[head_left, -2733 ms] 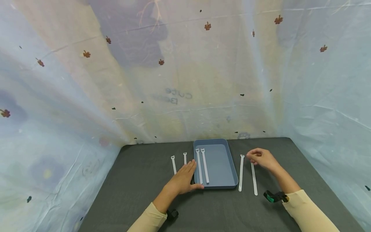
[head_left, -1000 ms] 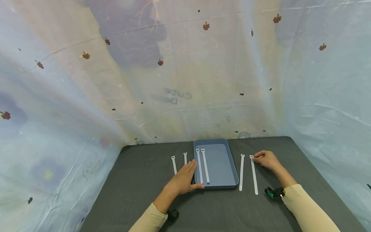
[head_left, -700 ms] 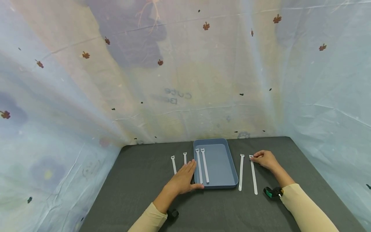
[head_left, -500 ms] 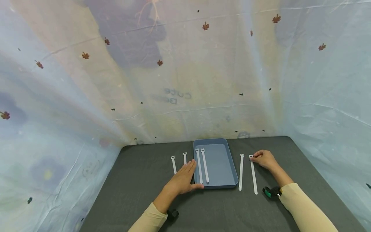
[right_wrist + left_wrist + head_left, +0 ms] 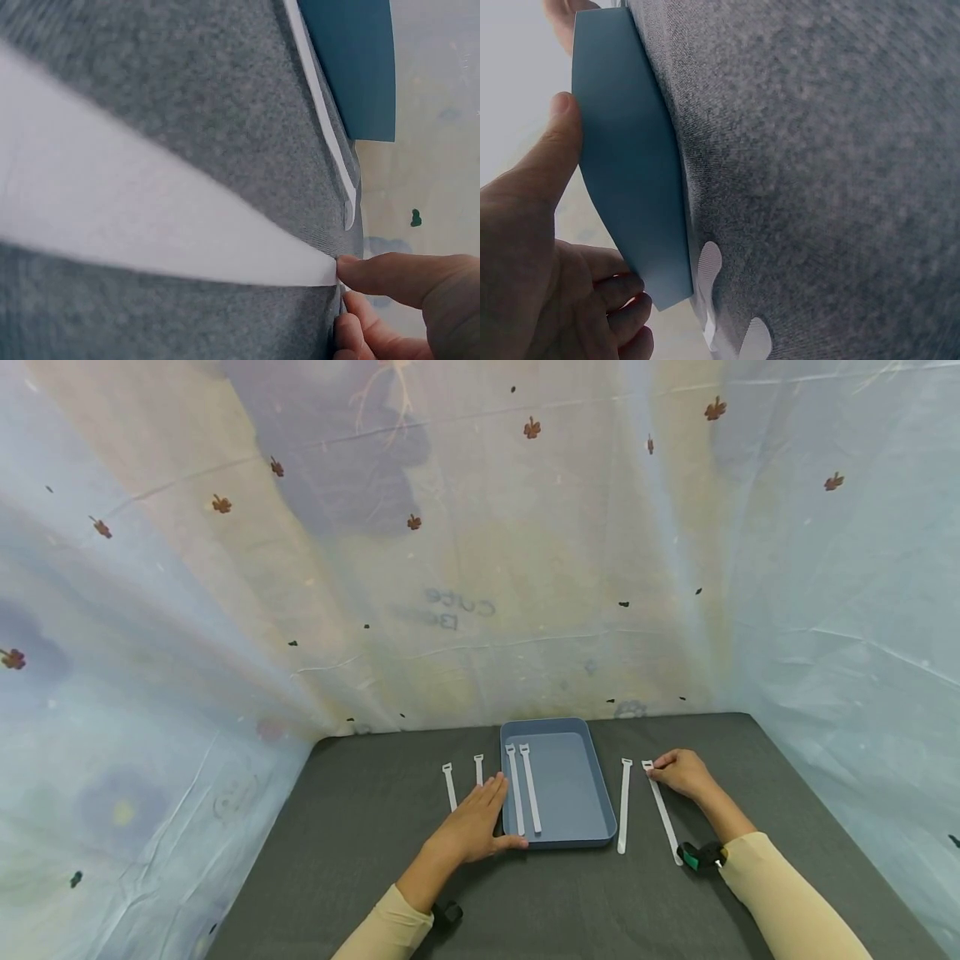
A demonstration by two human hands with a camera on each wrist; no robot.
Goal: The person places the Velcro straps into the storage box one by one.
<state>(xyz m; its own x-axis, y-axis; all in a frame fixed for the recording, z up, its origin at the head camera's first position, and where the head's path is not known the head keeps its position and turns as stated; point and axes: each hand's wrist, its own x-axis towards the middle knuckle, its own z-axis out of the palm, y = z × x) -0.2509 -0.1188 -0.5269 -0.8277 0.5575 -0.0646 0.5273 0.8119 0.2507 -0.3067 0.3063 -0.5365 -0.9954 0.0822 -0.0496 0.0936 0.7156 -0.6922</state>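
My right hand (image 5: 684, 773) pinches the slotted head of a white hook-and-loop cable tie (image 5: 664, 814), right of the tray. In the right wrist view this cable tie (image 5: 172, 199) stretches from thumb and fingertips towards the camera. My left hand (image 5: 474, 823) rests at the near left corner of a shallow blue-grey tray (image 5: 573, 793), fingers straight along its left rim and thumb at the front rim. The left wrist view shows the thumb against the tray wall (image 5: 626, 142). Inside the tray, two white cable ties (image 5: 530, 789) lie side by side at the left.
Another white cable tie (image 5: 624, 810) lies between the tray and my right hand. Two more cable ties (image 5: 449, 785) lie left of the tray, partly hidden by my left hand. The dark grey cloth-covered table (image 5: 360, 827) ends at a patterned curtain (image 5: 480, 543).
My right hand has come to the head of the outer right cable tie and now pinches it. The tie's near end has swung to the right. My left hand and the tray stay put.
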